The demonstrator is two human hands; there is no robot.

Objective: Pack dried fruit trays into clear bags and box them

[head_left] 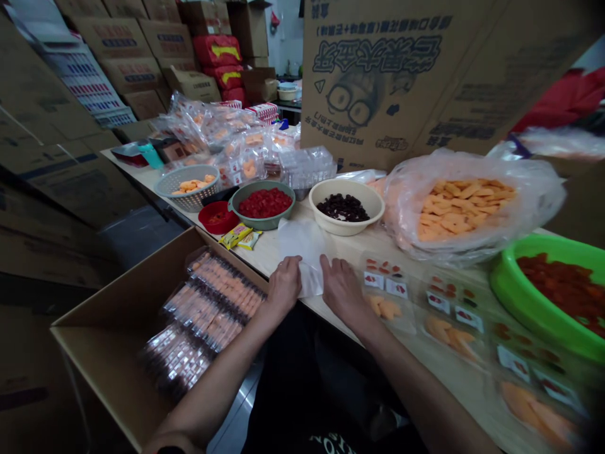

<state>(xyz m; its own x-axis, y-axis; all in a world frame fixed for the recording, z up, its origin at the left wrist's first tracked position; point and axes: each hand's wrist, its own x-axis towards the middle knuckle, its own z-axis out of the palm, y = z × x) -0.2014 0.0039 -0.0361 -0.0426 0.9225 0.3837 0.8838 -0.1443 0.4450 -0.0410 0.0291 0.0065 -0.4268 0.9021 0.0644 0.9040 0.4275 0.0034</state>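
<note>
L hand (286, 280) & R hand (341, 287) pinch narrow on opp. sides of the clear plastic piece (302, 243), at 12 o'clock by the bench's (262, 251) near edge. Keep grips level, tension even; thin plastic prob. creases or slips, so fingertips only. Mind the cream bowl (347, 227) at its 1 o'clock & nearest filled tray (387, 307) at approx. 4 o'clock.

Black clothing (288, 391) with pale, rounded lettering (333, 443) covers the body; both forearms (420, 378) are bare.
</note>
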